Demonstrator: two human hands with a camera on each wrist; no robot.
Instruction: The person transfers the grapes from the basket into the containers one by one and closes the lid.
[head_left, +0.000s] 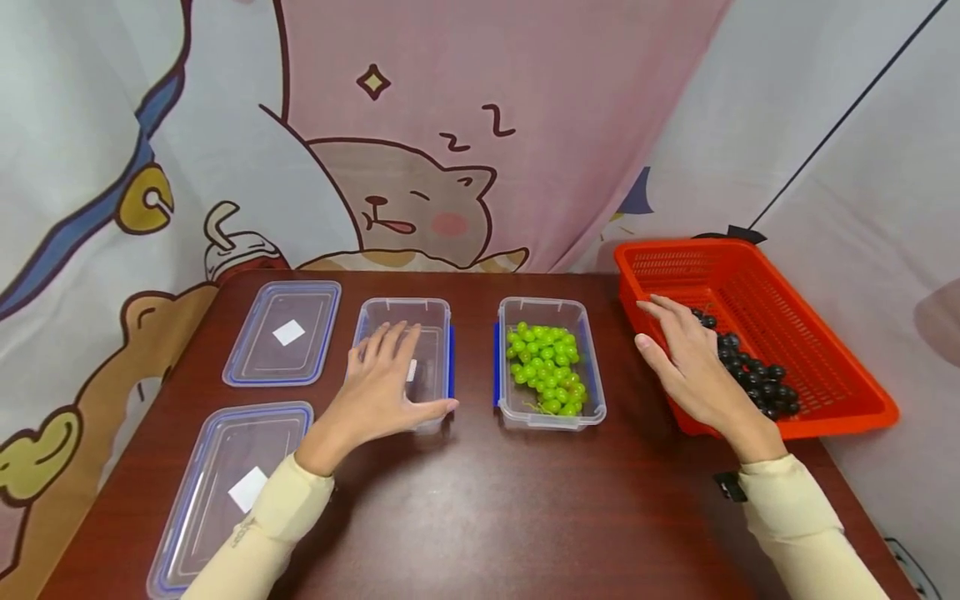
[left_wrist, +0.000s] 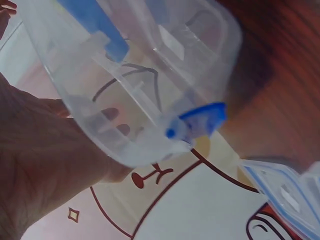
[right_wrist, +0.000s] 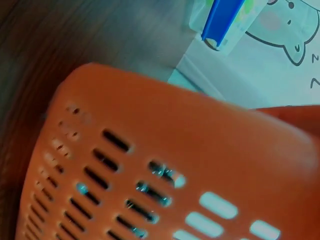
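Note:
My left hand reaches over a see-through plastic container with blue side clips, fingers spread and thumb out past its right side. In the left wrist view this container fills the middle, with part of the hand at the left. My right hand, fingers fairly straight, is at the left rim of an orange-red slotted basket. A bunch of dark grapes lies in the basket. The right wrist view shows the basket's slotted side; the hand is out of that view.
Between the hands stands a second see-through container with green grapes. At the left lie two blue-edged lids, a far one and a nearer one, each with a white label. A printed curtain hangs behind the brown table.

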